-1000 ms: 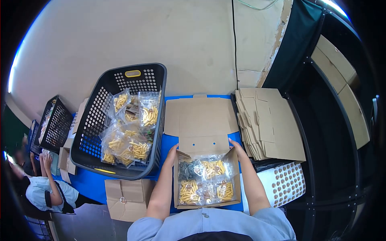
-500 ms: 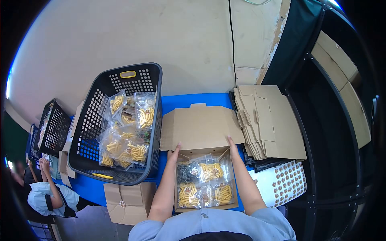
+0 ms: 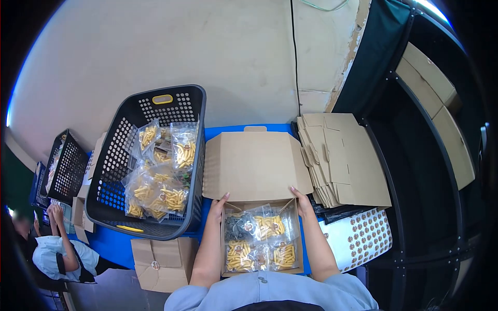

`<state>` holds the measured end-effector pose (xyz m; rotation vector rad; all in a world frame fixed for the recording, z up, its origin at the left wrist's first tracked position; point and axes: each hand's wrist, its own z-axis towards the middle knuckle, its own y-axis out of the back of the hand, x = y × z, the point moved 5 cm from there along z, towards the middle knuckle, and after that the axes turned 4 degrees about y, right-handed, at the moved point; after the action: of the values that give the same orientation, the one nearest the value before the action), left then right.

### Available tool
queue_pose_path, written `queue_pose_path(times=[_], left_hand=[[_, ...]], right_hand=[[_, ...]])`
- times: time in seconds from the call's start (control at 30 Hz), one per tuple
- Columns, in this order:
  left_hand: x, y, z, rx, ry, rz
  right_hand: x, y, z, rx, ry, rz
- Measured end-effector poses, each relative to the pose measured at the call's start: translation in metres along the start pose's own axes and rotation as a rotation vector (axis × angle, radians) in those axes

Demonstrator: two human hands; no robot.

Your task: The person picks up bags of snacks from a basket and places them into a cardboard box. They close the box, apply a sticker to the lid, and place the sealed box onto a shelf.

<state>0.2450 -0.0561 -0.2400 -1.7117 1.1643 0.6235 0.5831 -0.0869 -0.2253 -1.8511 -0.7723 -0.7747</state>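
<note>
An open cardboard box (image 3: 298, 233) with its lid (image 3: 255, 163) raised sits before me. Inside lie clear bags of yellow sticks (image 3: 270, 226) and a bag of dark pieces (image 3: 237, 226). My left hand (image 3: 219, 205) grips the box's left side near the lid hinge, thumb up. At the matching right corner, my right hand (image 3: 301, 201) grips the box, its thumb near the lid's lower edge. The fingers of both hands are partly hidden behind the cardboard.
A large black basket (image 3: 199, 155) of bagged sticks stands left. Flat boxes (image 3: 358, 160) are stacked right, above a sticker sheet (image 3: 337, 241). A closed box (image 3: 161, 264) is lower left. Another person (image 3: 62, 254) stands by smaller baskets (image 3: 70, 168) far left.
The lid leans a little farther back, showing more of its inner face. Both hands have shifted slightly down along the box sides. The whole view has shifted slightly.
</note>
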Motion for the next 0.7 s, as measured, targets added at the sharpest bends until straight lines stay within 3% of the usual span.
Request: queue_pose_path(times=[0.4,0.57,0.63,0.7], left_hand=[[-0.005,0.011,-0.005,-0.001,-0.027,-0.183],[-0.001,-0.002,0.001,0.003,-0.058,-0.205],[-0.003,-0.012,0.010,-0.035,-0.378,0.297],[-0.004,-0.032,0.011,-0.083,-0.377,0.433]], right_hand=[[0.024,-0.038,-0.030,0.112,0.101,-0.159],[0.009,-0.001,-0.017,-0.001,0.178,-0.131],[0.007,0.020,-0.015,-0.032,0.185,-0.064],[0.014,0.031,-0.019,-0.057,0.216,-0.107]])
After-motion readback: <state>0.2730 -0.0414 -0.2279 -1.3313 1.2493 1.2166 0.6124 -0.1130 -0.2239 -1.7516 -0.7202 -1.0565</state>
